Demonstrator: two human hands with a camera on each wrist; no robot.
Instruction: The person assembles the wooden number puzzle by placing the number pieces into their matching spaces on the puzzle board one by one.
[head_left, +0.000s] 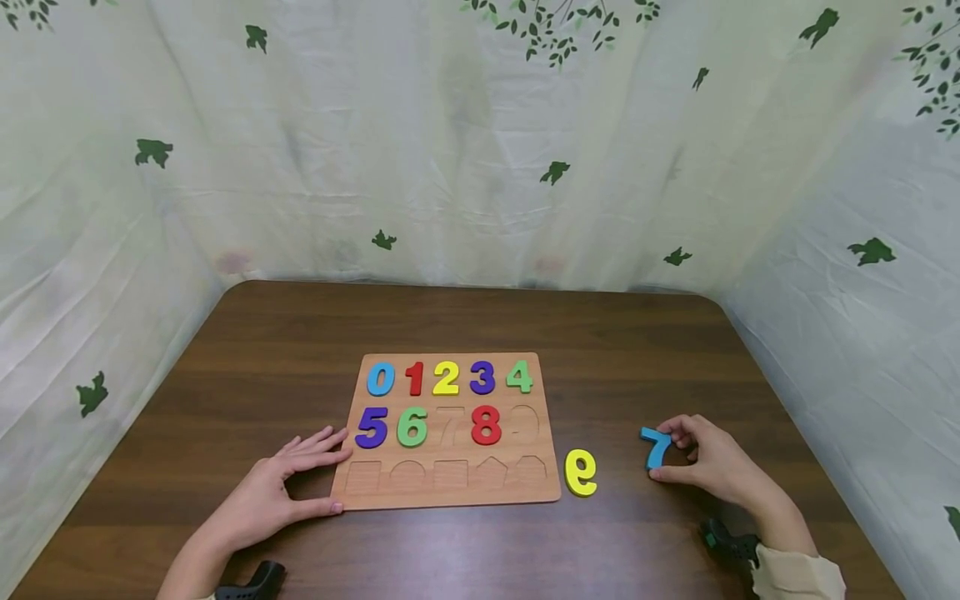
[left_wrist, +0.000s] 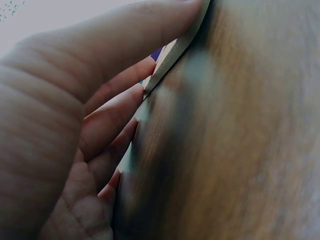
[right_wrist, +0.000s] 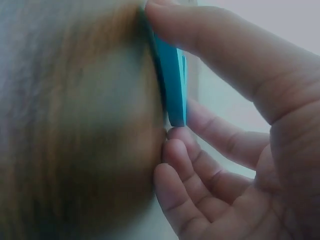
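Note:
My right hand (head_left: 712, 462) pinches a blue number 7 (head_left: 657, 447) between thumb and fingertips, low over the table right of the puzzle board. In the right wrist view the 7 (right_wrist: 172, 82) shows edge-on, the thumb at one end and fingers at the other. My left hand (head_left: 281, 487) lies beside the wooden number puzzle board (head_left: 450, 507), fingers extended against its left edge, thumb by the near left corner. Numbers 0 to 6 and a red 8 (head_left: 486, 425) sit in the board. Between the board and my right hand lies a yellow piece like a mirrored 9 (head_left: 580, 473).
Bare recesses show in the second row, beside the 8, and along the board's near row (head_left: 450, 475). The brown wooden table (head_left: 465, 321) is enclosed by a pale curtain (head_left: 465, 208) with green leaf prints. Each wrist wears a black device (head_left: 727, 542).

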